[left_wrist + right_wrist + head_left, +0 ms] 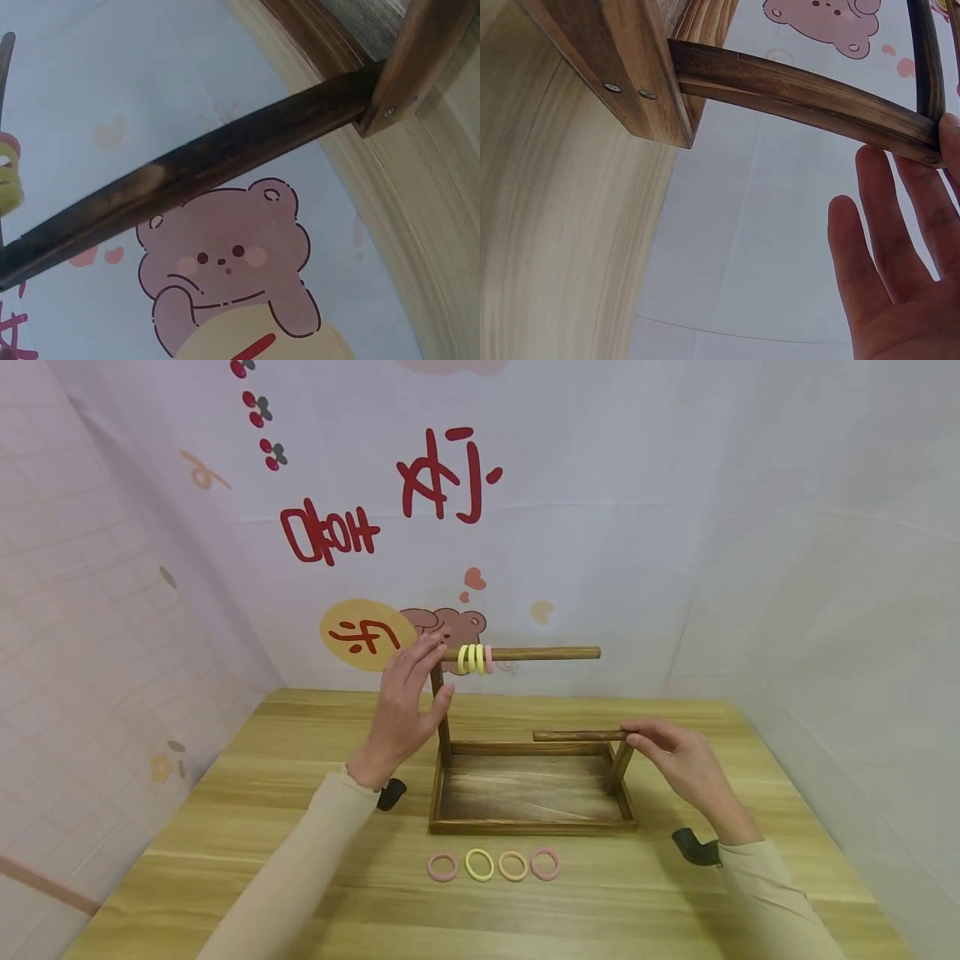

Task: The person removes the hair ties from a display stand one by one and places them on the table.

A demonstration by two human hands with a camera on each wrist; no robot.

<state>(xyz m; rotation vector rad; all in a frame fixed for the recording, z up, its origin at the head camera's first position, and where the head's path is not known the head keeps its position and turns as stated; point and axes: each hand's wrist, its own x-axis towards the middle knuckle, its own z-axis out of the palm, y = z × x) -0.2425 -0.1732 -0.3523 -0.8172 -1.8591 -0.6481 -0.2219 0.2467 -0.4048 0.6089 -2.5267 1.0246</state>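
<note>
A dark wooden rack (534, 828) with a tray base stands on the table, its upper rod (547, 653) on the left post (187, 172) and its lower rod (573, 736) on the right post (795, 94). Three yellow rings (471, 658) and one pink ring (489, 658) hang near the upper rod's left end. My left hand (405, 706) is at the top of the left post, fingers extended to the rod's end and thumb apart. With thumb and forefinger, my right hand (682, 764) pinches the top corner of the right post; its other fingers (881, 202) spread loosely.
In front of the rack lie a pink ring (442, 867), a yellow ring (479, 865), an orange ring (513, 866) and another pink ring (545, 864) in a row. A printed white cloth (600, 552) hangs behind the wooden table (360, 893).
</note>
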